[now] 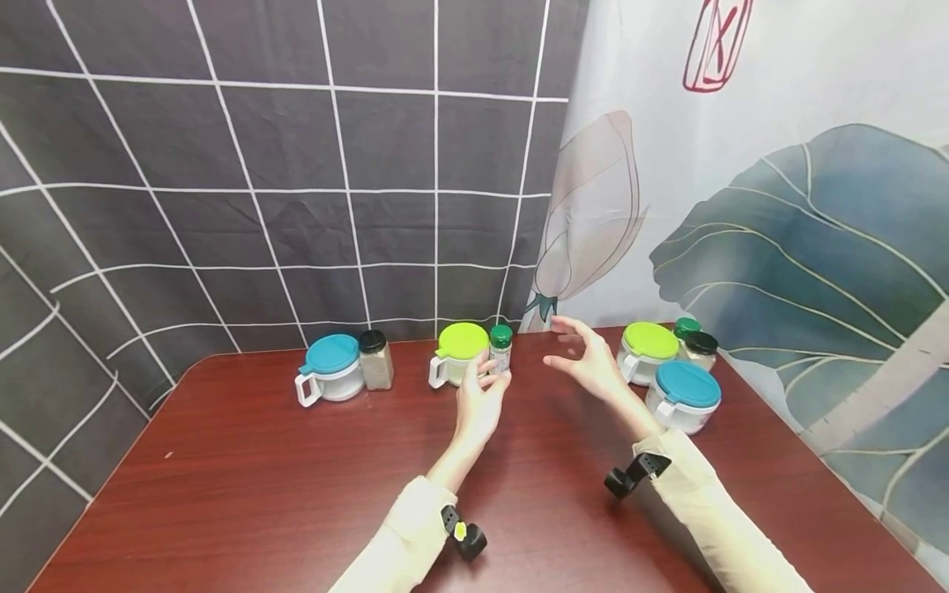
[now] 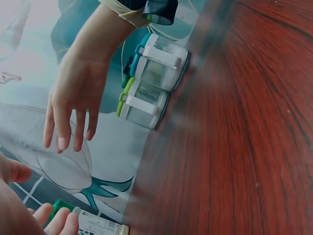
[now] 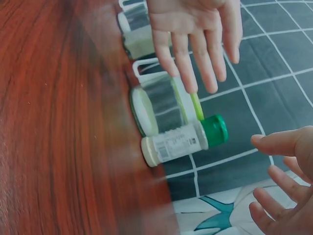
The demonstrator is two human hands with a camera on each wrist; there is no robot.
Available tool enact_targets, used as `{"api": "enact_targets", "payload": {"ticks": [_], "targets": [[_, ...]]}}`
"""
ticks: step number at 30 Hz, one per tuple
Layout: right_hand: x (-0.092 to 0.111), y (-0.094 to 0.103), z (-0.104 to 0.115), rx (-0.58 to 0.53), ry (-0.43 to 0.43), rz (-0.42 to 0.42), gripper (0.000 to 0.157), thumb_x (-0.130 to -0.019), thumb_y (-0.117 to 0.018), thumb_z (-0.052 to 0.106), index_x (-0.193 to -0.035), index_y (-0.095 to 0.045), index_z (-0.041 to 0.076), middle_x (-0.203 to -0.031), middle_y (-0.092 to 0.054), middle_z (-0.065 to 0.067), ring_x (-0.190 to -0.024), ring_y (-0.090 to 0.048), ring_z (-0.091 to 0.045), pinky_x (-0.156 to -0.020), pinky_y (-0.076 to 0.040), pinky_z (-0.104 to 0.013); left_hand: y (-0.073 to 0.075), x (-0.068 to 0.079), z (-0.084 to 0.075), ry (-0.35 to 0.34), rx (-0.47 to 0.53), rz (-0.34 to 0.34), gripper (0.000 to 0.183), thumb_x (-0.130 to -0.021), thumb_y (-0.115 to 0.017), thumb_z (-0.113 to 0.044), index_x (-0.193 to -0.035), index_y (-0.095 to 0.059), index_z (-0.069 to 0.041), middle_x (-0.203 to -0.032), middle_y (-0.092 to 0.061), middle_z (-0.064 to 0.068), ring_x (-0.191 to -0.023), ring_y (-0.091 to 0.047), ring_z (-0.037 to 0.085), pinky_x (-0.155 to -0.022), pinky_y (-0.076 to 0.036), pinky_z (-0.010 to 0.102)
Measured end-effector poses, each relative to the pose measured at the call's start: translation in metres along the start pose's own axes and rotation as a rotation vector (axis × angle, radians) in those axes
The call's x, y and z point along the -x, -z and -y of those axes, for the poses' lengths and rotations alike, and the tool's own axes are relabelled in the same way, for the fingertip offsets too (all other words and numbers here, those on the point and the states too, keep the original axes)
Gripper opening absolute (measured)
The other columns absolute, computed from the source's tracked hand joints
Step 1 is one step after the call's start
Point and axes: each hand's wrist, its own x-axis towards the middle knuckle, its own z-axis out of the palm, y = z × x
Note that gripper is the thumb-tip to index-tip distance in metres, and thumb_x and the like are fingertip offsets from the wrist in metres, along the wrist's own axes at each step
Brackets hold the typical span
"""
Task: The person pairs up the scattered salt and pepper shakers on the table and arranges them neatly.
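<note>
My left hand [image 1: 480, 399] is beside a small green-capped shaker bottle [image 1: 501, 352] and a lime-lidded jar [image 1: 463, 342] with a white handle. In the right wrist view its fingers [image 3: 196, 51] extend with nothing gripped, and the bottle [image 3: 177, 143] stands with its label showing. To the right, my right hand [image 1: 587, 361] is held up over the table, thumb and fingers spread around empty air. Close by it stands another lime-lidded jar [image 1: 649, 342]. The left wrist view shows the right hand [image 2: 78, 93] with its fingers pointing down.
A blue-lidded jar [image 1: 332, 368] and a black-capped bottle [image 1: 376, 360] stand at the back left. On the right are a blue-lidded jar [image 1: 685, 397], a black-capped bottle [image 1: 700, 349] and a green-capped bottle [image 1: 685, 327]. Hanging cloths back the dark red table [image 1: 296, 486].
</note>
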Motion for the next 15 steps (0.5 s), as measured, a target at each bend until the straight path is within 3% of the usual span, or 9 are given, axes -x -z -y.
{"api": "enact_targets", "payload": {"ticks": [12,15], "targets": [[0.005,0.019,-0.004,-0.016,0.006,-0.038,0.062,-0.079,-0.075,0.004,-0.136,-0.05,0.003,-0.128,-0.059,-0.024,-0.115,-0.058,-0.038,-0.098,-0.045,-0.053,-0.007,0.003,-0.004,-0.001,0.046,0.038,0.046,-0.089,-0.062,-0.009,-0.133,-0.052,0.001,-0.12,-0.065,0.021,-0.109,-0.064,0.032,-0.094,-0.051,0.044],[0.006,0.023,-0.005,-0.009,0.019,-0.037,0.059,-0.081,-0.075,0.005,-0.135,-0.051,0.005,-0.128,-0.059,-0.024,-0.114,-0.059,-0.031,-0.098,-0.045,-0.052,-0.009,0.004,-0.003,-0.007,0.048,0.038,0.045,-0.089,-0.063,-0.009,-0.132,-0.053,0.001,-0.119,-0.066,0.02,-0.108,-0.065,0.032,-0.093,-0.051,0.044]]}}
